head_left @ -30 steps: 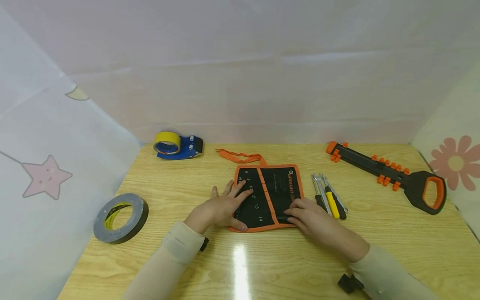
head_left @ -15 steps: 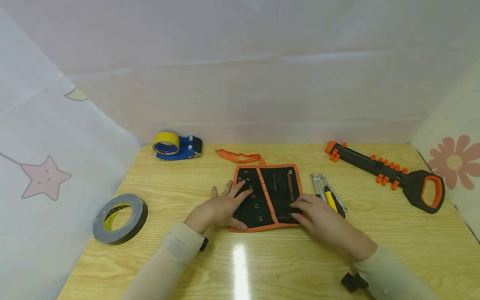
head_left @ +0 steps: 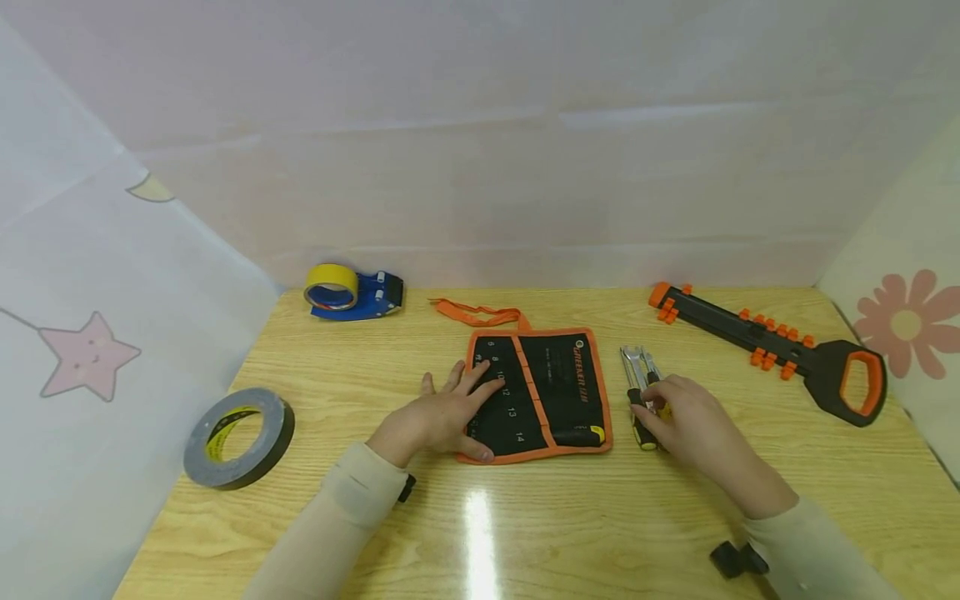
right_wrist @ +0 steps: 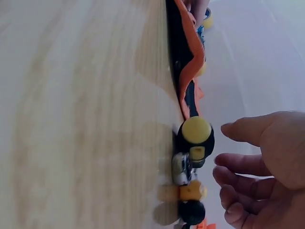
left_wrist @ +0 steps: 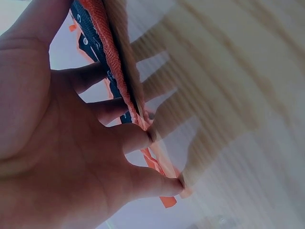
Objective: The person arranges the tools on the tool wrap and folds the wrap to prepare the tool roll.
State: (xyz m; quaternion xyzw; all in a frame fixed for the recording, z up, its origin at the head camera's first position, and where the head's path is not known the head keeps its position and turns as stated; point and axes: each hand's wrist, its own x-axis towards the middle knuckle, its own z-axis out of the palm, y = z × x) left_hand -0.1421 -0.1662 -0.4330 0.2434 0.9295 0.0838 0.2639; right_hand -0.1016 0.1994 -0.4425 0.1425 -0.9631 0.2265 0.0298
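A black tool pouch with orange edging and printed sizes lies flat on the table. My left hand rests on its left side with fingers spread; in the left wrist view two fingertips touch the table beside the edging. A yellow end of a tool peeks from the pouch's lower right pocket. Right of the pouch lie several tools: a screwdriver with a black and yellow handle, a wrench and others partly hidden by my right hand. That hand hovers over them, thumb and fingers apart from the handles in the right wrist view.
An orange tie strap trails behind the pouch. A blue tape dispenser with yellow tape stands back left, and a roll of grey tape lies at the left. A black and orange saw-shaped holder lies back right.
My right hand has left the pouch's lower right corner and moved right over the loose tools, uncovering the yellow end in the pocket. My left hand has stayed in place.
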